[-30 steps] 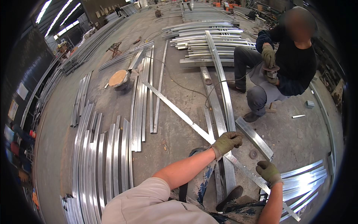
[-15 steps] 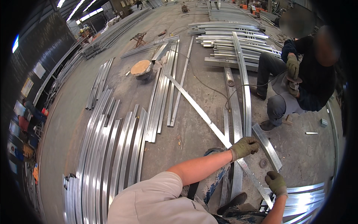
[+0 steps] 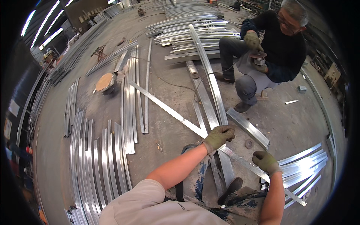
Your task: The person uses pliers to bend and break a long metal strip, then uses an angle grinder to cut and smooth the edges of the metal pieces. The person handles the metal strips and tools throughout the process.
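Note:
My left hand (image 3: 218, 139), in an olive work glove, is closed in a loose pinch above a long, thin metal strip (image 3: 165, 107). The strip runs diagonally from the far left, under that hand, to the near right. My right hand (image 3: 266, 162), gloved alike, is curled with its fingers toward the left one, over the strip's near part. Anything inside either hand is hidden. A wide metal bar (image 3: 224, 165) passes beneath the strip by my shoe. Beyond my right hand lie a short metal channel (image 3: 248, 128) and a small round disc (image 3: 248, 144).
Across from me a crouching person in dark clothes holds an angle grinder (image 3: 258, 60); its cord (image 3: 176, 86) crosses the floor. Metal profiles lie in rows at left (image 3: 95, 161), in a far stack (image 3: 195, 37) and at near right (image 3: 300, 165). A round wooden-topped stool (image 3: 105, 82) stands far left.
My view has turned to the right, so the scene shifts left in it. Both hands keep nearly the same closed pose. More of the crouching person and of the near-right profiles shows.

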Available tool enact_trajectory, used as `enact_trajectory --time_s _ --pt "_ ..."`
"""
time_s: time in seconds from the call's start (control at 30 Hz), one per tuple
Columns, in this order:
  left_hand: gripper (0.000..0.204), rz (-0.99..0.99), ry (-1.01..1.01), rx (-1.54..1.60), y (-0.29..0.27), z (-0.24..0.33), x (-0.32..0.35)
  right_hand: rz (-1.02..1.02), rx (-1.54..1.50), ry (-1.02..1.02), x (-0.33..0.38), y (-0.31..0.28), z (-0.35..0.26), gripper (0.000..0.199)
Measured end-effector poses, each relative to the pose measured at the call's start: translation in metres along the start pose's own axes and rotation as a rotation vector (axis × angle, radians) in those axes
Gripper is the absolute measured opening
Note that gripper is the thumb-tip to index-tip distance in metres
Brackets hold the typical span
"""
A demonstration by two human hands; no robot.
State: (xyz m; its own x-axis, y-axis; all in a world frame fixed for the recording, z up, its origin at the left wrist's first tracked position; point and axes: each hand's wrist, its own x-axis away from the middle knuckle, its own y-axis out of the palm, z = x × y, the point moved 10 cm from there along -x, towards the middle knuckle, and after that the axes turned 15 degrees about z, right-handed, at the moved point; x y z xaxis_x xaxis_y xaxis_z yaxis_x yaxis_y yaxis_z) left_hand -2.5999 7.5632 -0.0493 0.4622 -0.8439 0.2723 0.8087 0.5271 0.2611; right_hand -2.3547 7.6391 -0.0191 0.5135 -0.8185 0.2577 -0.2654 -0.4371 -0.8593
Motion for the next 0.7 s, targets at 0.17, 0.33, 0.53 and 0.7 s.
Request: enact_trajectory --time_s 0.17,0.33,0.53,0.7 --pt "0.029 0.003 -0.012 -0.001 0.0009 0.0000 -0.0006 -0.010 -0.010 0.004 0.0017 -0.0016 0.0010 0.047" --pt "0.029 0.021 -0.007 -0.026 -0.0025 -0.0019 -0.0008 -0.004 -0.019 -0.021 0.0001 -0.0005 0.0014 0.048" --pt "0.029 0.002 0.000 -0.001 -0.0030 -0.0022 0.0009 -0.007 -0.016 -0.032 0.0005 -0.0027 -0.0013 0.048" --pt "0.028 0.002 -0.021 0.004 -0.0016 -0.0006 0.0021 -0.016 -0.016 -0.003 0.0022 -0.0058 -0.0008 0.049"
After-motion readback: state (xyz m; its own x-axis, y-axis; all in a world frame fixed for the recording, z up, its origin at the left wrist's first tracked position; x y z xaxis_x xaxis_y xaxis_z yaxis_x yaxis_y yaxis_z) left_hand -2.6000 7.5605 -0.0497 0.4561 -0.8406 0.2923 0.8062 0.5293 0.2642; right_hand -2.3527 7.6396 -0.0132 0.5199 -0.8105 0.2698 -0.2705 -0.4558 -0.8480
